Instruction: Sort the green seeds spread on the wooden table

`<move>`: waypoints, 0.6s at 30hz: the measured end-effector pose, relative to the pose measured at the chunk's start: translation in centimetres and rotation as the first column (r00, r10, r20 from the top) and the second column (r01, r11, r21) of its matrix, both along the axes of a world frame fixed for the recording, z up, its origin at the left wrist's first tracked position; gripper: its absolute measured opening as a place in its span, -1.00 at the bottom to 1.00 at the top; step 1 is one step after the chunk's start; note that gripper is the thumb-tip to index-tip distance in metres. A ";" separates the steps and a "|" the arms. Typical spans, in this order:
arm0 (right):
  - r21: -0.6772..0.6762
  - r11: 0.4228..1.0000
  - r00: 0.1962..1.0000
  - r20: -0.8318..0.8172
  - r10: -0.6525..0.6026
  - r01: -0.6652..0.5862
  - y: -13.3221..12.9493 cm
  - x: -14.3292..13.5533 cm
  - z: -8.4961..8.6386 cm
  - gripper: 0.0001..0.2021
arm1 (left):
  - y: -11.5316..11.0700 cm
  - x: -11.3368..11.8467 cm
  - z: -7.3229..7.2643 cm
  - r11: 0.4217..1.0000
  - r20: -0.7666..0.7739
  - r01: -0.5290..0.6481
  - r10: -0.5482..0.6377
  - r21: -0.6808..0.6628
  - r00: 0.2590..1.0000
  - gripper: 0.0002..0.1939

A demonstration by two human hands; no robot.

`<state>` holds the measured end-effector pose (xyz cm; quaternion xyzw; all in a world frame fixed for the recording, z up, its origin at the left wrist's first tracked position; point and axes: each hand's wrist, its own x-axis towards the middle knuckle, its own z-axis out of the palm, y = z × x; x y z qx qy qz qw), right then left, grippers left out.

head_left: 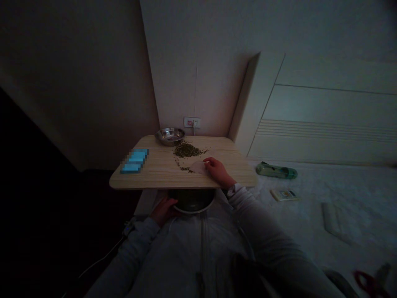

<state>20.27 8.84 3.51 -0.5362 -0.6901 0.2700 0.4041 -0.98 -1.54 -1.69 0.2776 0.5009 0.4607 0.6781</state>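
On the small wooden table (155, 176) lies a loose heap of small dark-green grains (187, 150), with a thinner scatter nearer its front edge. My right hand (217, 171) is pinched on a thin, pale, rounded sheet (198, 167) that rests on the tabletop beside the scattered grains; its material is hard to make out. Below the front edge, a dark bowl (192, 210) with a light rim sits at my lap, partly hidden under the table. My left hand (165, 210) grips the left side of that bowl.
A shiny steel bowl (170, 136) stands at the table's back left. A blurred-out lit screen (135, 161) lies on the left. On the bed to the right are a green bottle (276, 170), a small flat packet (284, 195) and red-handled scissors (366, 283). A socket (192, 122) is on the wall.
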 end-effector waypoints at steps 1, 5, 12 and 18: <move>0.002 1.000 1.000 -0.008 0.013 -0.013 0.0 0.0 0.0 -0.76 | 0.0 0.0 0.0 1.000 -0.009 -0.003 0.003 0.005 1.000 -0.68; -0.016 0.999 0.996 -0.073 0.049 -0.051 -0.2 0.1 -0.2 -0.76 | -0.1 0.1 0.0 1.000 -0.019 -0.007 0.007 0.017 1.000 -0.68; -0.064 0.997 0.986 -0.160 0.039 -0.050 -0.3 0.1 -0.1 -0.75 | -0.3 0.2 0.5 0.999 -0.054 -0.030 0.031 0.009 0.998 -0.69; -0.030 0.999 0.995 -0.086 0.042 -0.045 -0.3 0.2 -0.4 -0.76 | -0.4 0.2 0.7 0.999 -0.052 -0.016 0.018 0.027 0.998 -0.67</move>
